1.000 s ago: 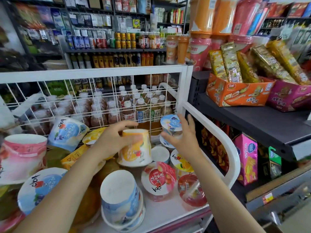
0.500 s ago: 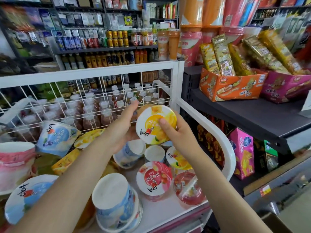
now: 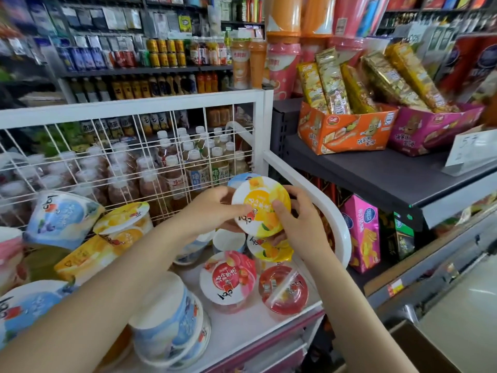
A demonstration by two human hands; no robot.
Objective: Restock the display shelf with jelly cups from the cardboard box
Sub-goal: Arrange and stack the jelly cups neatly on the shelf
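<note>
we hold a yellow jelly cup (image 3: pixel 262 207) in both hands, left hand (image 3: pixel 212 208) at nine o'clock, right hand (image 3: pixel 297 224) at four, fingers curled round its lid above the shelf (image 3: pixel 242 329).

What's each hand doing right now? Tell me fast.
Left hand: holding the yellow jelly cup.
Right hand: holding the same cup.

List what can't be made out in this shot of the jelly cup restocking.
- Cardboard box: head view, cut off by the bottom edge; its contents are out of sight.
- Yellow jelly cup, held by the left hand and right hand: its body is hidden behind its lid and the fingers.
- Pink cup: cut off by the left edge and blurred.
- Price tag: writing too blurred to read.
</note>
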